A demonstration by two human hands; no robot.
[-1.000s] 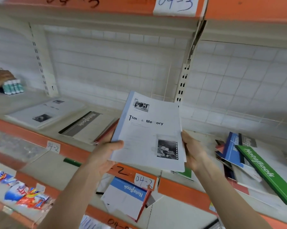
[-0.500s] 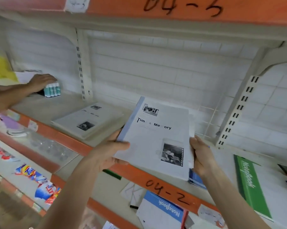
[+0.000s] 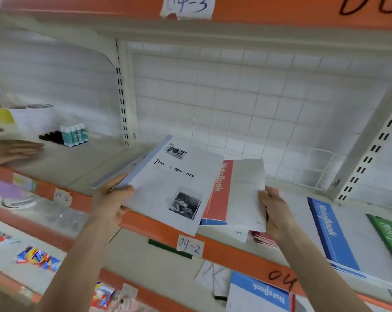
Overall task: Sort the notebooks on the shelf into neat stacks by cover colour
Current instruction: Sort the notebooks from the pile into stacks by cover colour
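Note:
My left hand point(image 3: 110, 197) grips the left edge of a white "Time & Memory" notebook point(image 3: 172, 188), which is held tilted over the shelf's orange front edge point(image 3: 145, 224). A matching white notebook point(image 3: 113, 176) lies on the shelf just beneath it. My right hand point(image 3: 275, 212) holds the right edge of a red-banded notebook point(image 3: 222, 192) that tops a small untidy pile, partly tucked under the white one. Further right on the shelf lie a blue-banded notebook point(image 3: 332, 235) and a green-banded one point(image 3: 391, 235).
Another person's hand point(image 3: 14, 152) rests on the shelf at far left, near a pack of glue sticks point(image 3: 74, 135). A blue-banded notebook point(image 3: 262, 291) and loose papers sit on the shelf below. Snack packets point(image 3: 37, 260) lie at lower left. A white wire grid backs the shelf.
My right hand let go of the white notebook and now holds the red-banded one. The white notebook moved left over the matching one, held by my left hand alone.

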